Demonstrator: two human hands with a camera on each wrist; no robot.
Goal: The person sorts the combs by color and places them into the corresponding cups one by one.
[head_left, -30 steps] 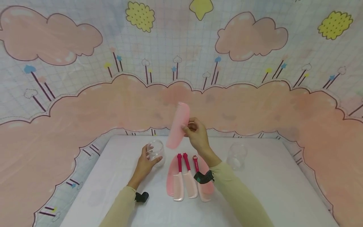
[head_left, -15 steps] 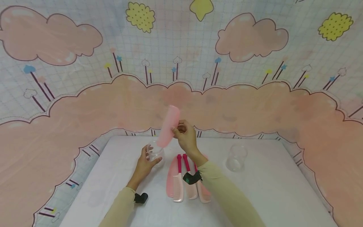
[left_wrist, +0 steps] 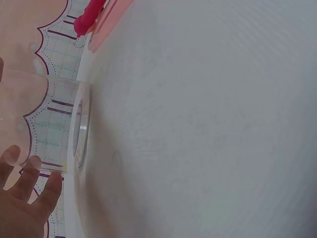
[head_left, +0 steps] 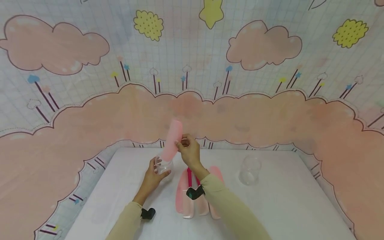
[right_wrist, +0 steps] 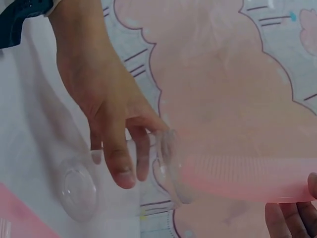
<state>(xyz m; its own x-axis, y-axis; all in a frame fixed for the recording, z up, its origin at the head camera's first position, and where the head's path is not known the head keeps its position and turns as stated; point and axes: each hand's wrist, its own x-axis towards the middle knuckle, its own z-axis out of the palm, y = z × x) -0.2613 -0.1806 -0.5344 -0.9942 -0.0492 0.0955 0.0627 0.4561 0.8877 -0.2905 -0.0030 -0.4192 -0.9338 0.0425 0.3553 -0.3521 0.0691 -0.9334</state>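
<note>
Filling the back, a cartoon-cloud backdrop [head_left: 240,116] rises behind the white worktop [head_left: 288,200]. Two sleeved arms reach in over it, w/ the R sleeve [head_left: 232,201] crossing part of a comb cluster: 2 flat pink combs [head_left: 180,196] plus 3 pale combs [head_left: 188,208], partly overlapping; red handles [head_left: 189,178] show on 2 of the pale ones, the rest hidden. Next size down, the hands: R grip [head_left: 191,152] pinches the held comb [head_left: 173,139] by its smooth long edge, approx mid-length; L grip [head_left: 152,178] is curled round the clear jar [head_left: 165,169], thumb one side, fingers the other. Held comb is tilted, top leaning R, its lower end at the jar's mouth; can't tell how far inside, if at all. Jar looks upright; base contact unclear. Second jar [head_left: 250,171] stands well apart, R of the cluster. Step in hand looks like feeding comb into jar. To do it well: bring the comb nearer vertical b/c a slanted entry could catch or tip the glass, brace the jar lightly w/ L fingers kept off the rim [right_wrist: 173,163], centre the lower end, lower slowly, and let go only once it's supported. Watch the teeth [right_wrist: 223,166]: they might snag the edge.
</note>
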